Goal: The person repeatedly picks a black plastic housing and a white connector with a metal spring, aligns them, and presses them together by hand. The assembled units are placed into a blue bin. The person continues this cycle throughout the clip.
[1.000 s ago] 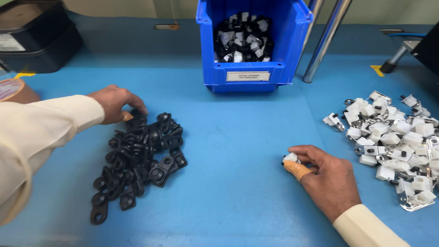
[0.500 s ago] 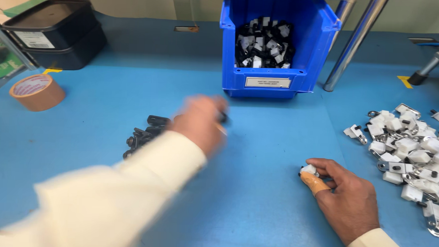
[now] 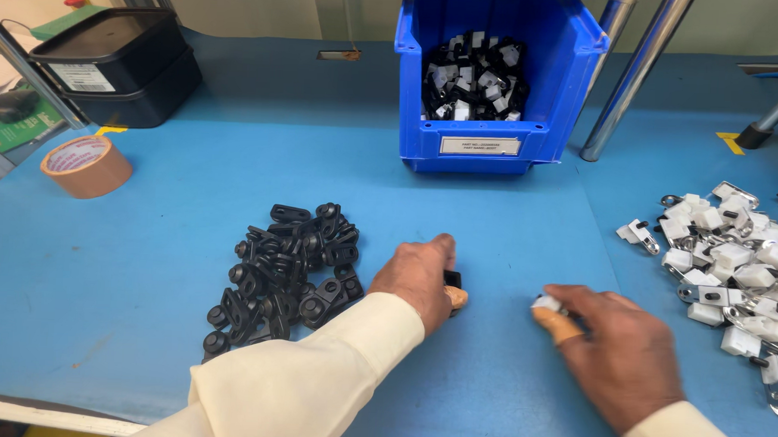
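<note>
Left hand (image 3: 420,278) on blue mat (image 3: 190,237), just right of black pile (image 3: 288,271). Fingers curled round small black part (image 3: 452,279); most of part hidden under hand. Right hand (image 3: 621,351) near it, fingertips pinching white part (image 3: 547,302); only tip shows. White pile (image 3: 736,274) at right, cut off by edge. Blue bin (image 3: 497,76) behind, parts inside hard to tell apart.

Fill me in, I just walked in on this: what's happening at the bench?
A person sits at a blue table. Their left hand holds a small black part beside a pile of black parts; the right hand pinches a white part near the white pile. A blue bin holds black and white parts.
</note>
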